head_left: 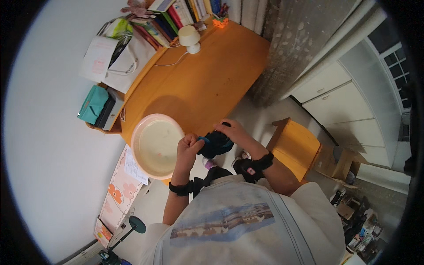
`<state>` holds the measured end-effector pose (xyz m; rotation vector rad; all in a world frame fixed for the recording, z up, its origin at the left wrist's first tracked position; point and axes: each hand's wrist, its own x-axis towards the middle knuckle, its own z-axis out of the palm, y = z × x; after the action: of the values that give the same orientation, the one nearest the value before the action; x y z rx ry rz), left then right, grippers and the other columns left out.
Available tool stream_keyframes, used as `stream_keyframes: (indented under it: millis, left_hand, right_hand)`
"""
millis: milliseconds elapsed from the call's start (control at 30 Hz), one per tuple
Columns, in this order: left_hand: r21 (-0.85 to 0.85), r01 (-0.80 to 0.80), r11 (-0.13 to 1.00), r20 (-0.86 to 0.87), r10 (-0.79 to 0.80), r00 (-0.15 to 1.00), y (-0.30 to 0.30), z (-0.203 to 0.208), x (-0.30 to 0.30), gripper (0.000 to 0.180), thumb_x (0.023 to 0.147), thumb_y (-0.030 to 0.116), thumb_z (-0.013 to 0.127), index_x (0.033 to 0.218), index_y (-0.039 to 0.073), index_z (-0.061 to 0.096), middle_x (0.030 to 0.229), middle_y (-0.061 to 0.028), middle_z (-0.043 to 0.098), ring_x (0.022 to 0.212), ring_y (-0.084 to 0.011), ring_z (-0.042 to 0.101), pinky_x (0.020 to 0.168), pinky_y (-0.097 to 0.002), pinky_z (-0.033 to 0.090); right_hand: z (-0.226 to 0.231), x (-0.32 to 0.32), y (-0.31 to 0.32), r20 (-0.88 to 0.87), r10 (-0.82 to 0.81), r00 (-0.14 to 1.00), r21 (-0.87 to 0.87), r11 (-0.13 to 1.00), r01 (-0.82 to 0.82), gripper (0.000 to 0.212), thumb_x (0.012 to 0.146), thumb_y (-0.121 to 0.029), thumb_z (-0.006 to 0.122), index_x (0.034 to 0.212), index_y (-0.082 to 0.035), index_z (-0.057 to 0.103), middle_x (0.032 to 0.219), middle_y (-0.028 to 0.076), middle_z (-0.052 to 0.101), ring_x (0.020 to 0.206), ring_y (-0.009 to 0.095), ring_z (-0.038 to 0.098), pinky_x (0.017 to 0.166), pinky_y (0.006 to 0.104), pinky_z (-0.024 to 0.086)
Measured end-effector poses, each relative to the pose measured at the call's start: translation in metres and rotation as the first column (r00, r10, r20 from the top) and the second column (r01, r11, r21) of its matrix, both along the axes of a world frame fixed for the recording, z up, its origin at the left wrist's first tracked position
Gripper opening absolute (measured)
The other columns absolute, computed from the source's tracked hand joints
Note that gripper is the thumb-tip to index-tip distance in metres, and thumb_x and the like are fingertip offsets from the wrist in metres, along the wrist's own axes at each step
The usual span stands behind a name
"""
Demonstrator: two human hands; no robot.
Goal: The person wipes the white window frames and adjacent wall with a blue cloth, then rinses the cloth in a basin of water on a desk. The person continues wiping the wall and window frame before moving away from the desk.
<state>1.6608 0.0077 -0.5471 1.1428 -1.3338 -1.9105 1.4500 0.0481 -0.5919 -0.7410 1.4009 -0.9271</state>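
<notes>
Between my two hands hangs a dark cloth garment with a blue edge; its exact kind I cannot make out. My left hand is closed on its blue-edged side, beside the rim of the basin. My right hand pinches the upper right part of the cloth. Just left of my left hand stands a pale pink round basin on the near left end of the wooden desk. Whitish, cloudy liquid fills much of it. The garment is held outside the basin, beyond the desk's near edge.
A small white lamp stands at the back of the desk, near books and an orange pen holder. A wooden chair is to my right. Curtains hang at the right end. Paper sheets lie by the basin.
</notes>
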Motion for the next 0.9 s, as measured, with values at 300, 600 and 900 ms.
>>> stream_keyframes:
  millis: [300,600,900]
  left_hand:
    - [0.015,0.149,0.989,-0.185,-0.143,0.972,0.002,-0.009,-0.125,0.026,0.077,-0.007,0.059,0.099,0.006,0.052,0.101,-0.0025,0.055,0.093,-0.0155,0.054,0.086,-0.0297,0.044]
    - [0.376,0.236,0.896,-0.208,-0.166,0.964,-0.046,-0.029,-0.119,0.038,0.079,-0.005,0.064,0.114,0.005,0.051,0.104,-0.0038,0.057,0.097,-0.0153,0.057,0.085,-0.0275,0.048]
    - [0.379,-0.107,0.919,-0.287,0.227,0.931,-0.080,-0.018,-0.066,0.029,0.086,0.004,0.065,0.114,0.005,0.057,0.103,-0.0043,0.059,0.097,-0.0146,0.057,0.083,-0.0275,0.047]
  right_hand:
    - [-0.014,-0.088,0.015,0.647,-0.457,0.610,0.110,0.848,0.519,0.024,0.099,-0.028,0.055,0.110,-0.007,0.060,0.106,0.006,0.063,0.098,0.020,0.063,0.087,0.0335,0.052]
    - [-0.006,-0.092,-0.033,0.750,-0.462,0.473,0.249,0.860,0.444,0.023,0.095,-0.031,0.062,0.100,-0.009,0.062,0.103,0.006,0.065,0.094,0.020,0.064,0.083,0.0352,0.054]
    - [-0.019,-0.057,-0.116,0.443,-0.074,0.894,-0.009,0.996,0.086,0.032,0.098,-0.031,0.058,0.121,-0.009,0.058,0.107,0.008,0.064,0.102,0.021,0.062,0.091,0.0360,0.051]
